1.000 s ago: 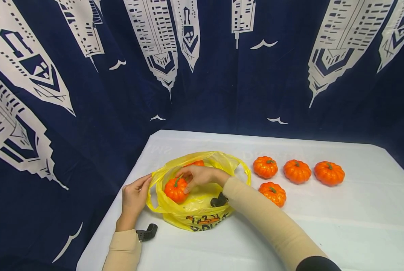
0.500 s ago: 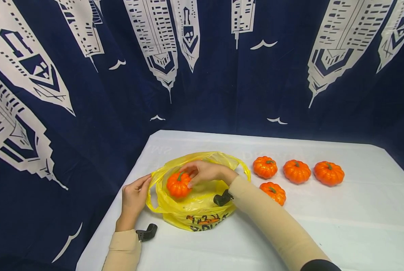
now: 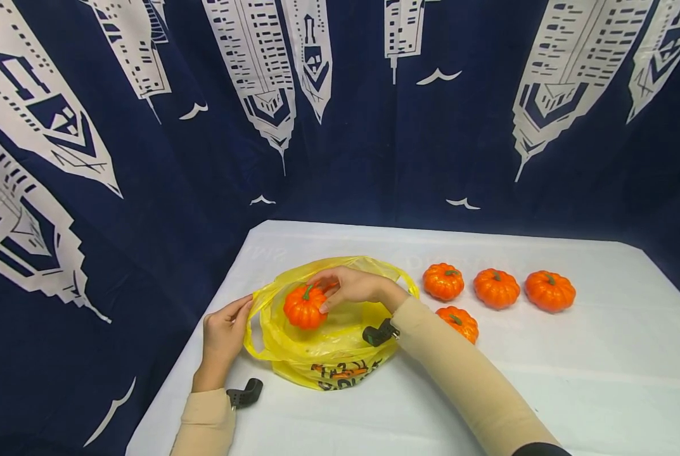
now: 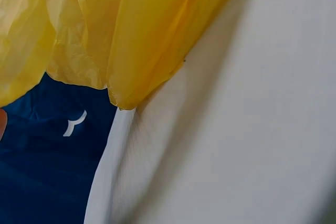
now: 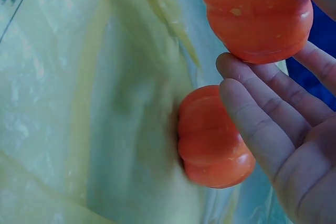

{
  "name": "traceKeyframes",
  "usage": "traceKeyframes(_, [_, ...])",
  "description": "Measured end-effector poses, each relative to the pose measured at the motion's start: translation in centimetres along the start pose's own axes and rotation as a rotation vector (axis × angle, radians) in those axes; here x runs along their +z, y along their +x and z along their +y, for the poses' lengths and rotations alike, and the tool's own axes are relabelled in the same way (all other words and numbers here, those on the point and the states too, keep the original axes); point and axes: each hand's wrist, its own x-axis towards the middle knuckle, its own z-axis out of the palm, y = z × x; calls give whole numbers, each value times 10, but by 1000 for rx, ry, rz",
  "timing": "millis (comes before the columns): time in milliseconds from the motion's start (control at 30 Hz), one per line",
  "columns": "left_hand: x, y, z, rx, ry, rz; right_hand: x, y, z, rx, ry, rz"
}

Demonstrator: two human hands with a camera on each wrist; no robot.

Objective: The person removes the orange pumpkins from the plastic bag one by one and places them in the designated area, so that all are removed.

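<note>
My right hand [image 3: 353,286] reaches into the mouth of a yellow plastic bag [image 3: 300,367] and holds a small orange pumpkin [image 3: 304,308] between thumb and fingers. In the right wrist view that held pumpkin [image 5: 257,14] is at the top, its underside over the fingertips. A second pumpkin [image 5: 212,137] lies lower in the bag, partly behind the fingers. At the bag's left side, my left hand [image 3: 221,339] pinches the rim by its handle. The left wrist view shows the hanging yellow plastic [image 4: 147,30], with only a sliver of finger.
Several orange pumpkins sit right of the bag on the white table [image 3: 602,380]: a near one [image 3: 459,323], partly behind the right sleeve, and a back row ending with a pumpkin [image 3: 550,291]. A dark blue printed cloth [image 3: 362,164] hangs behind.
My right hand has moved slightly right and up with the held pumpkin, which has lifted a little inside the bag. The left hand keeps its grip on the rim.
</note>
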Motion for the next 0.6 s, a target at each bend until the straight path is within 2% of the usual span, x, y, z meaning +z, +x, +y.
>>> traceKeyframes(600, [1, 0, -1, -10, 1, 1, -10, -18, -2, -49, 35, 49])
